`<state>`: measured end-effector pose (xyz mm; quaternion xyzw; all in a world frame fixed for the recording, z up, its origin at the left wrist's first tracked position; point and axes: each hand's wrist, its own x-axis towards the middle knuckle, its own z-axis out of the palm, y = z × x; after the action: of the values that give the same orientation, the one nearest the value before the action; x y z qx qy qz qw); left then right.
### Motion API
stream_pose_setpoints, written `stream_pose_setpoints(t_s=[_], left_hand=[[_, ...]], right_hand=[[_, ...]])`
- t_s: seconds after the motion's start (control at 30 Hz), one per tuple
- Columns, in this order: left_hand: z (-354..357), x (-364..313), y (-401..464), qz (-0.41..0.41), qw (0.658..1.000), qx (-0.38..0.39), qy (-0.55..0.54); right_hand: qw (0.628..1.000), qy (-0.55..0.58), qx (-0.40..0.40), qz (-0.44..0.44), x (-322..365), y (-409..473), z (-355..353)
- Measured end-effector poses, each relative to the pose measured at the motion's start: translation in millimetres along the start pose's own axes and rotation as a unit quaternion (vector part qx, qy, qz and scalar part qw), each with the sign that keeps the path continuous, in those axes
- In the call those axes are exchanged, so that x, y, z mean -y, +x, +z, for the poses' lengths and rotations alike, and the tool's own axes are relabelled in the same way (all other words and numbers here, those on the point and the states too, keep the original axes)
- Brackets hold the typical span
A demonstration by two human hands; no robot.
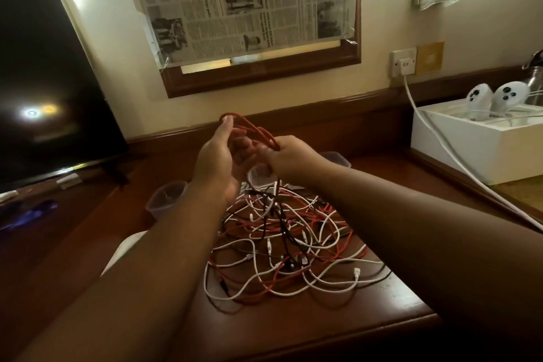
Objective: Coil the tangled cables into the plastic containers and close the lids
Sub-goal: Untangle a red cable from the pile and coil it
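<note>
Both hands around red cable

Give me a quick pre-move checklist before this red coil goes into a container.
1. Red cable held by both hands: ok, left hand has loops over its fingers, right hand pinches the strands.
2. Coil finished, no tail trailing into the cable pile: cannot tell, the hands hide its lower end.
3. Container open to receive it: ok, the left container has no lid on.
4. Container empty: cannot tell, too dim.
5. Lid within reach: cannot tell, none clearly visible.
</note>
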<state>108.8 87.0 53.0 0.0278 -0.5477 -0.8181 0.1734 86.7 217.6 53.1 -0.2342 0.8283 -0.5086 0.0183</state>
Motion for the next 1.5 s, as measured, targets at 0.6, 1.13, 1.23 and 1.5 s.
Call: stream_pose_setpoints(t_s=[0.6, 1.13, 1.23, 1.5], left_hand=[[-34.4, 85.4, -4.5, 0.13, 0.879, 0.1, 0.447], [15.6, -17.9, 10.5, -0.152, 0.984, 0.004, -0.096], [14.9, -12.3, 12.1, -0.127, 0.988, 0.001, -0.088], [-0.8, 19.9, -5.9, -0.077, 0.988, 0.065, 0.118]], right_hand=[[0.934, 0.272, -0.222, -0.061, 41.0, 22.3, -56.6], [0.997, 0.025, 0.037, -0.065, -9.2, 6.9, -0.3], [0.998, 0.035, 0.028, -0.036, -8.1, 6.4, -6.2], [0.979, 0.186, -0.038, 0.074, -7.0, 5.4, -14.9]])
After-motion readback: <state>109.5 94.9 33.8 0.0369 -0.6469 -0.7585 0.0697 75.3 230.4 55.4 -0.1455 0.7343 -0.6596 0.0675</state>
